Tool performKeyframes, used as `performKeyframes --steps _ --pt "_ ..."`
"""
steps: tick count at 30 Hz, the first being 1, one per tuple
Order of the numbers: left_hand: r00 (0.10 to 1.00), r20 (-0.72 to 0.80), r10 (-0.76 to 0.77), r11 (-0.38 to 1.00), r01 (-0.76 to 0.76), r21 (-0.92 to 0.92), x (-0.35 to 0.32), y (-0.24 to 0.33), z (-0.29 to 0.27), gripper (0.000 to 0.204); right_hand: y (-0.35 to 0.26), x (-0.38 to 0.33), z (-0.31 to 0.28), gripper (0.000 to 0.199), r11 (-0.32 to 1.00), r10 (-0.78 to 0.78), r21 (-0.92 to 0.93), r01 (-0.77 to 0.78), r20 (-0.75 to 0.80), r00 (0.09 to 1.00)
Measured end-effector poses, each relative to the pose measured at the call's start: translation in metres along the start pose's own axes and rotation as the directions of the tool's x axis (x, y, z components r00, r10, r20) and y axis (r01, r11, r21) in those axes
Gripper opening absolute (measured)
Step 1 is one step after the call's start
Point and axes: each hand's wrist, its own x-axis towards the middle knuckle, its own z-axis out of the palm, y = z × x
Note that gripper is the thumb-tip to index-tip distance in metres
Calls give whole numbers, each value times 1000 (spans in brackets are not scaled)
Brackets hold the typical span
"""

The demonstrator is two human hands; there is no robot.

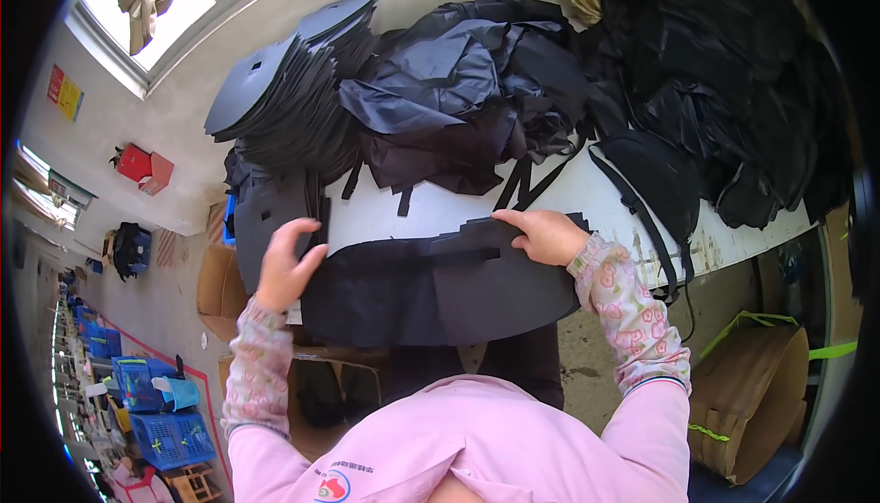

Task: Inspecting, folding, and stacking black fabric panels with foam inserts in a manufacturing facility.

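Note:
In front of me, over the table's near edge, lies a wide black panel (500, 301) with rounded ends. A thin black fabric piece (376, 297) covers its left half, and a dark strip runs along its upper part. My right hand (545, 235) grips the panel's upper edge near its right end, with the thumb on top. My left hand (286, 267) is raised beside the panel's left end, thumb and fingers apart and nothing between them. Under the panel's upper edge, layers of similar black pieces (477, 224) stick out.
A tall stack of grey-black foam panels (275, 91) stands at the back left of the white table (367, 214). Heaped black fabric (458, 91) fills the back middle. A black bag (651, 178) with straps lies right. Cardboard boxes (747, 393) and blue crates (170, 439) stand on the floor.

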Motion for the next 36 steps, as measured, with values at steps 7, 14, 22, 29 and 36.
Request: performKeyframes --steps 7,14,22,29,36 --pt "550 802 234 896 198 -397 109 65 146 58 -41 -8 -9 71 986 -82 -147 76 -36 996" --pt "356 860 365 855 236 -461 120 85 174 65 -49 -16 -11 77 975 -66 -219 43 -100 993" --pt "458 769 445 716 334 -613 110 86 174 77 -45 -18 8 77 945 -61 -326 -13 -218 974" --pt "547 747 379 756 282 -591 106 83 180 79 -46 -14 19 69 922 -35 -381 -70 -263 964" --pt "727 410 552 819 -565 -101 35 112 176 81 1 5 25 55 959 11 -264 -100 -318 948"
